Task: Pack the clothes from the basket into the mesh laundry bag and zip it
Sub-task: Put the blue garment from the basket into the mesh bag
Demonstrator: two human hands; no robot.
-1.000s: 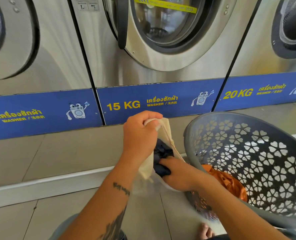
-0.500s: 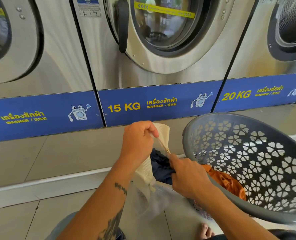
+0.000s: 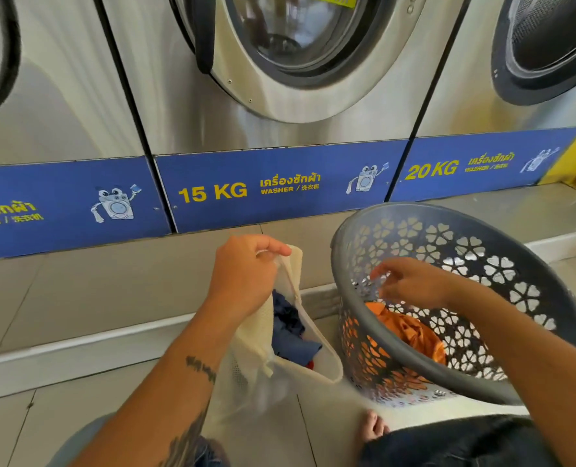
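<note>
Right hand (image 3: 411, 281) has left the mesh laundry bag (image 3: 263, 335), fingers spread empty inside the basket (image 3: 354, 318) above the orange garment (image 3: 408, 328); left hand (image 3: 246, 274), pinching the bag's rim beside the basket, could probably let the mouth sag shut.

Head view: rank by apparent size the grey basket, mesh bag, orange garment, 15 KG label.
1. grey basket
2. mesh bag
3. orange garment, partly hidden by the basket wall
4. 15 KG label, farther from the camera, so true size is unsure
</note>
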